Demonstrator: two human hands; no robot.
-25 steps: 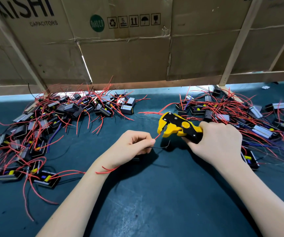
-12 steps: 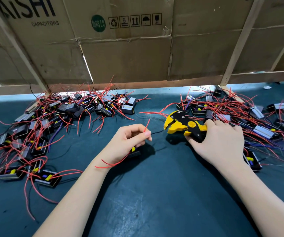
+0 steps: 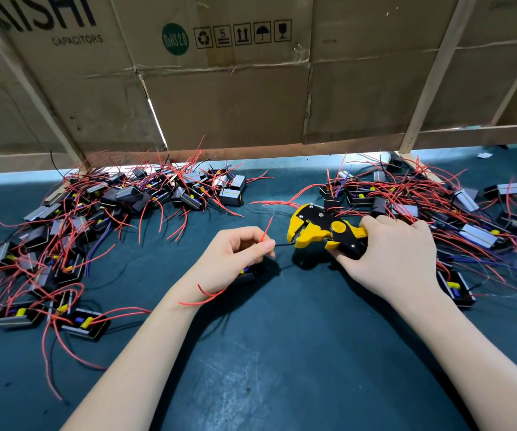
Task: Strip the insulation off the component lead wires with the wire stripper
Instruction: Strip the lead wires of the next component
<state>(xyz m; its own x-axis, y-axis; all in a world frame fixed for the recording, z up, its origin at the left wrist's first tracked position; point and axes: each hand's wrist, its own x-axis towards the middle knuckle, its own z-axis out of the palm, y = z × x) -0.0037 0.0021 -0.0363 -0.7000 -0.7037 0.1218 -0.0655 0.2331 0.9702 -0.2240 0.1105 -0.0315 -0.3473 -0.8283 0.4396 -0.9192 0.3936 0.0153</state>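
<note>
My left hand point(image 3: 235, 259) pinches the lead wires of a small black component point(image 3: 246, 275) that lies partly hidden under the palm. A red lead point(image 3: 266, 230) sticks up from my fingertips and a black lead point(image 3: 283, 245) runs right into the open jaws of the yellow and black wire stripper point(image 3: 322, 230). My right hand point(image 3: 391, 253) grips the stripper's handles. Another red lead point(image 3: 202, 298) curls out below my left wrist.
A heap of components with red leads point(image 3: 95, 222) covers the left of the dark green mat point(image 3: 282, 353). A second heap point(image 3: 437, 203) lies at the right, behind my right hand. Cardboard panels on a wooden frame point(image 3: 251, 98) wall off the back.
The stripper pulled away to the right and has come back toward my left hand, jaws now on the black lead. My left hand shifted its pinch, and the red lead now points up.
</note>
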